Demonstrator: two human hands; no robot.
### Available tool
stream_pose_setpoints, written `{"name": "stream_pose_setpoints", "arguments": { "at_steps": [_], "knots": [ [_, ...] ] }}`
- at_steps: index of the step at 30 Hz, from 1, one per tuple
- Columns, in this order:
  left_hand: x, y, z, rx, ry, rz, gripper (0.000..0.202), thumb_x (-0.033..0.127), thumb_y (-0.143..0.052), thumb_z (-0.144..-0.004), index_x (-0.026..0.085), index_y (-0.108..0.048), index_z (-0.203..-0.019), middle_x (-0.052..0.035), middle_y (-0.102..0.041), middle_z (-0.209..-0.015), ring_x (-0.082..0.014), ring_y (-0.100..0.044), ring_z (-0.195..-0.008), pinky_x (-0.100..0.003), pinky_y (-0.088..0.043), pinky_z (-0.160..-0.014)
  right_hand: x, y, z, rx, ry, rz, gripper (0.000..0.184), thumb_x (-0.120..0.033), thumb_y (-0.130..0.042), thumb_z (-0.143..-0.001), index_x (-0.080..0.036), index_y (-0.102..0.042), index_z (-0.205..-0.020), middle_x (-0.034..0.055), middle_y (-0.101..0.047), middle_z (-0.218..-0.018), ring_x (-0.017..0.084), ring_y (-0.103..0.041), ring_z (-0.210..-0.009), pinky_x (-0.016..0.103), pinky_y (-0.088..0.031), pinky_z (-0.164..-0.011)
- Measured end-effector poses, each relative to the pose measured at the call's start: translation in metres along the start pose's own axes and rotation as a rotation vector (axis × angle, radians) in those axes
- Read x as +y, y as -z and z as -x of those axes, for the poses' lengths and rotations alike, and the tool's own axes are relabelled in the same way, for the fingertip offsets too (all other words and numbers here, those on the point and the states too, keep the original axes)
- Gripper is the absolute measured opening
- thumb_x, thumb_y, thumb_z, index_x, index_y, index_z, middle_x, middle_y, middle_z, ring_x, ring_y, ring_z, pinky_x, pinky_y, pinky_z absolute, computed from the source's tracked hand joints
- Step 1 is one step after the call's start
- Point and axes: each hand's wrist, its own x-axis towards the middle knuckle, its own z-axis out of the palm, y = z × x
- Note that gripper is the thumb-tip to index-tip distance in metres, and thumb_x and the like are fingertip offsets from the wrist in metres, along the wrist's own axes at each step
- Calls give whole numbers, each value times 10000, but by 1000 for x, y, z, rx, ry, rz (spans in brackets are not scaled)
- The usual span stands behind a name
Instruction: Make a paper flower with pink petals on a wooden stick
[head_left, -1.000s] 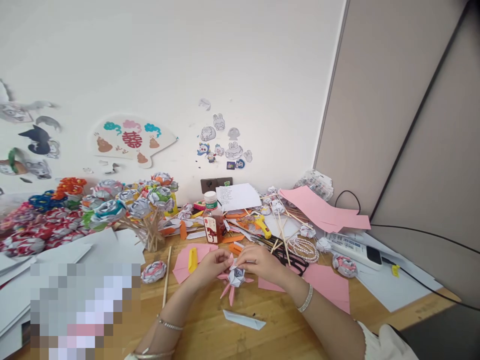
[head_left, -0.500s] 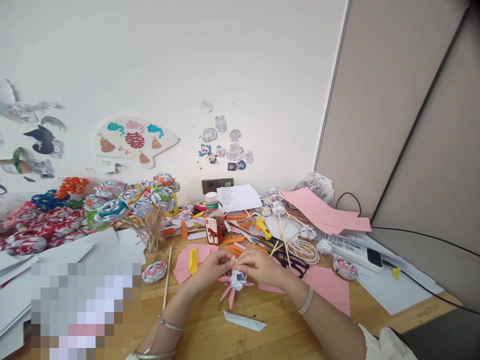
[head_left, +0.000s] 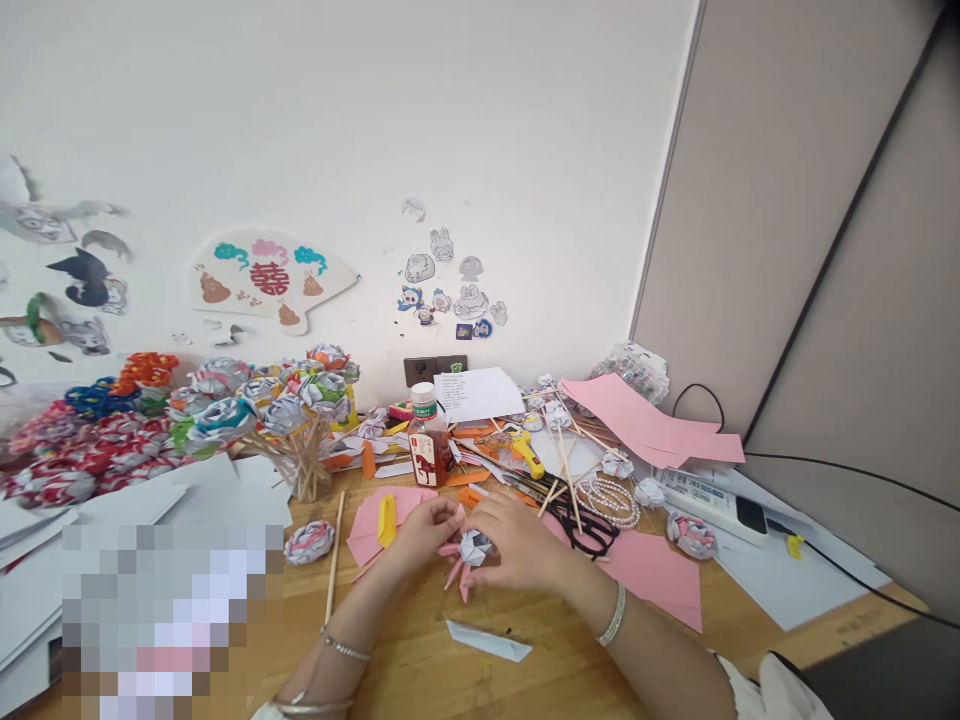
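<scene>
Between my hands is a folded paper flower (head_left: 474, 547) with a white-blue centre and pink pointed petals sticking out below and to the left. My left hand (head_left: 429, 532) pinches a pink petal at its upper left side. Around its right side my right hand (head_left: 514, 545) is curved, thumb near the lower petals and fingers over the top; part of the flower is hidden behind it. A folded pale blue paper strip (head_left: 489, 641) lies on the table just below. Left of my left hand, a yellow folded strip (head_left: 386, 521) rests on pink paper (head_left: 366, 528).
A wooden stick (head_left: 334, 560) and a finished paper rose (head_left: 309, 541) lie to the left. Behind my hands stand a brown bottle (head_left: 428, 450), a yellow glue gun (head_left: 527, 455) and black scissors (head_left: 592, 535). Pink sheets (head_left: 660, 580) and a power strip (head_left: 712, 505) are on the right.
My right hand has shifted from pinching the flower's top to wrapping around its right side, its thumb now lower. The left hand keeps its pinch; the flower has moved slightly.
</scene>
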Motion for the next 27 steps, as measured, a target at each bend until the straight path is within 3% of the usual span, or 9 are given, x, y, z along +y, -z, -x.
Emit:
{"name": "stream_pose_setpoints", "arguments": {
  "at_steps": [4, 11, 16, 20, 27],
  "knots": [
    [-2, -2, -1, 37, 11, -13, 436, 588, -653, -537, 177, -540, -628, 35, -556, -556, -144, -539, -544, -250, -413, -512, -3, -14, 0, 21, -103, 59, 422, -370, -703, -717, -168, -565, -1061, 96, -613, -999, 243, -547, -937, 363, -443, -794],
    [1, -6, 1, 73, 29, -33, 420, 571, -657, -548, 169, -551, -602, 39, -563, -536, -142, -540, -518, -252, -416, -501, 2, -26, -1, 17, -153, 21, 232, -288, -691, -730, -155, -593, -893, 87, -626, -899, 230, -574, -850, 332, -470, -718],
    [0, -7, -1, 86, 23, -26, 426, 564, -675, -527, 164, -553, -608, 37, -572, -542, -139, -542, -530, -252, -412, -521, -1, -26, -1, 104, -183, -36, 306, -277, -687, -719, -180, -588, -992, 66, -625, -912, 214, -573, -846, 302, -456, -702],
    [-1, -7, -2, 83, 21, -13, 434, 567, -681, -523, 159, -551, -597, 36, -569, -532, -132, -531, -514, -249, -408, -510, -1, -28, -1, 127, -188, -7, 151, -260, -682, -709, -176, -593, -798, 54, -610, -820, 203, -564, -774, 290, -441, -653],
    [-7, -7, -4, 99, 4, 15, 440, 557, -704, -504, 153, -542, -570, 40, -559, -504, -115, -505, -477, -234, -389, -480, 2, -37, -2, 181, -169, -3, 139, -233, -699, -681, -176, -574, -702, 41, -576, -755, 184, -540, -714, 273, -429, -603]
  ]
}}
